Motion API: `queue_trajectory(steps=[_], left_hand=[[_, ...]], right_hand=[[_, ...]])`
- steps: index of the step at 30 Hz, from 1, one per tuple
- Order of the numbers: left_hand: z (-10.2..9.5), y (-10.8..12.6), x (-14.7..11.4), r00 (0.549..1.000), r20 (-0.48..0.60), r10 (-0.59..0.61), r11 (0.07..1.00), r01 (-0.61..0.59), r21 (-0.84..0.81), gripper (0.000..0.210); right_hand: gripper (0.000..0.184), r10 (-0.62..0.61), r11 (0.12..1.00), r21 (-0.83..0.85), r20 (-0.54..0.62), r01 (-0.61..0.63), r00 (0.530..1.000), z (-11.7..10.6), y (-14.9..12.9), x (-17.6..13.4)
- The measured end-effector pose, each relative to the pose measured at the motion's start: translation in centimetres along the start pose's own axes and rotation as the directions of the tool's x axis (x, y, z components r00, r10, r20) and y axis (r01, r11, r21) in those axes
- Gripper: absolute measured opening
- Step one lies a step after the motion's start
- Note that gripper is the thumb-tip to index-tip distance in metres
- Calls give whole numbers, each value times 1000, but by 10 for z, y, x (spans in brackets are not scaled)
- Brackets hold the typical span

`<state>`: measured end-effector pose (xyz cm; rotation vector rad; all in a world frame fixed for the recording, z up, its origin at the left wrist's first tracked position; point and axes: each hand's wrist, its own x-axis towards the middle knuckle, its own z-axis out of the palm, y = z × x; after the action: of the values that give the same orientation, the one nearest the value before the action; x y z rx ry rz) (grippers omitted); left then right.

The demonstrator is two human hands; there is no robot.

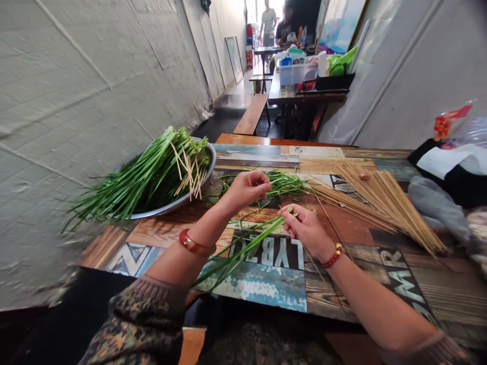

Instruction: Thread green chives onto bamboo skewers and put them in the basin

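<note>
My right hand (306,230) is closed on a small bunch of garlic chives (247,248), whose long green leaves trail down to the left over the table's front edge. A thin bamboo skewer (314,263) seems to pass by the same fingers. Just up and to the left, my left hand (247,190) has thumb and fingertips pinched together; whatever they hold, if anything, is too small to make out. Behind it lies a loose heap of chive scraps (287,183). On the left, a metal basin (212,157) holds a big pile of chives (140,172), with several threaded skewers (190,175) on top.
Many bare bamboo skewers (395,203) fan across the right of the patterned table (274,289). A grey plastic bag (436,205) lies beyond them. Further back are a bench (253,114), another table with a clear plastic box (297,73), and two people (268,23).
</note>
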<state>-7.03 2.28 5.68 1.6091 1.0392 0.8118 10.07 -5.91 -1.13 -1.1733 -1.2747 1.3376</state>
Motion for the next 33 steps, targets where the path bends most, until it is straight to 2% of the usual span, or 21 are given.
queue_trajectory(steps=[3, 7, 13, 16, 22, 28, 33], left_hand=[[10, -18, 3, 998, 32, -52, 999, 52, -12, 17], [22, -37, 7, 994, 63, -88, 994, 92, -67, 21], [39, -42, 4, 974, 167, -152, 928, 199, -315, 25], [42, -45, -2, 961, 211, -178, 886, 250, -389, 26], [39, -52, -6, 963, 147, -226, 865, 268, -423, 24], [38, -54, -5, 988, 30, -149, 909, 149, -388, 14], [40, -51, -7, 988, 80, -136, 919, 156, -363, 16]], right_hand=[[29, -41, 982, -189, -86, 24, 995, -11, 14, 11], [28, -57, 981, -194, -150, 27, 987, -28, 14, 19], [22, -92, 975, -208, -35, 83, 995, -30, 0, 14], [19, -99, 971, -222, -29, 90, 995, -27, 1, 14], [20, -15, 984, -178, -102, -3, 995, -23, 9, 16], [21, -3, 981, -191, -119, -20, 993, -21, 5, 13], [21, -52, 973, -228, -94, 29, 994, -21, 2, 11]])
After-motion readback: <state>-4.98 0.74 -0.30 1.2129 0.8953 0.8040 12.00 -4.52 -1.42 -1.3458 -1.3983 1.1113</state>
